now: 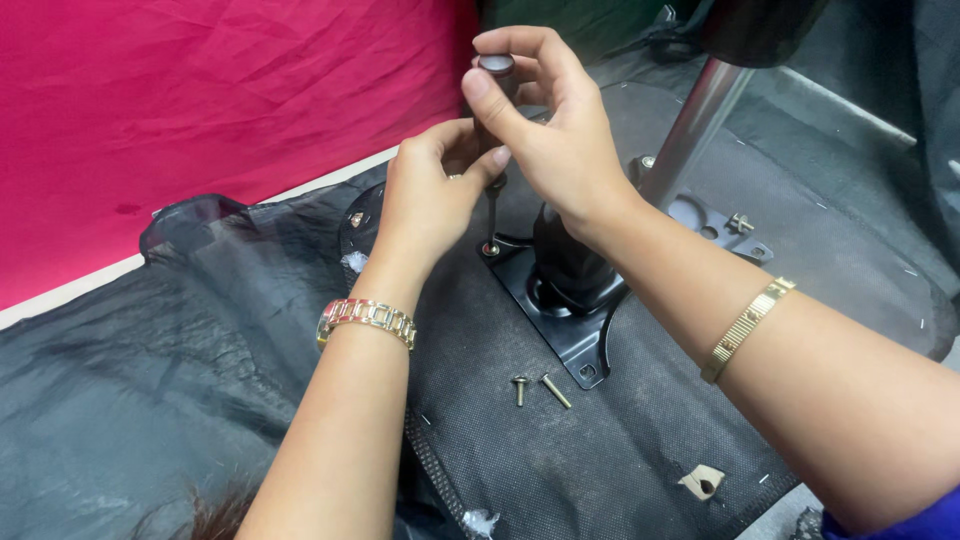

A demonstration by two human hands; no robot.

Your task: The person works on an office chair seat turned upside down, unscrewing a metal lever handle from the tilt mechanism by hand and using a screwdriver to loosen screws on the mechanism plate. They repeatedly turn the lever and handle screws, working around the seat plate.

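A wide red cloth [200, 100] filled the upper left of the head view, with the upturned underside of a chair seat [620, 450], covered in black fabric, spread below it. A black metal mounting plate [570, 335] lay flat on that fabric, a chrome column [695, 125] rising from its middle toward the top right. The right hand [555, 130] was closed around the dark handle of a screwdriver [494, 110], thumb and forefinger pinching the round cap at its top. The left hand [430, 190] curled shut around the lower handle, just beside the right, fingers touching the tool. The screwdriver stood nearly upright, its tip set on a screw [491, 248] at the plate's near left corner. A gold link watch [367, 318] circled the left wrist; a gold bangle [745, 328] sat on the right forearm. Two loose screws [540, 388] lay side by side on the fabric just in front of the plate.
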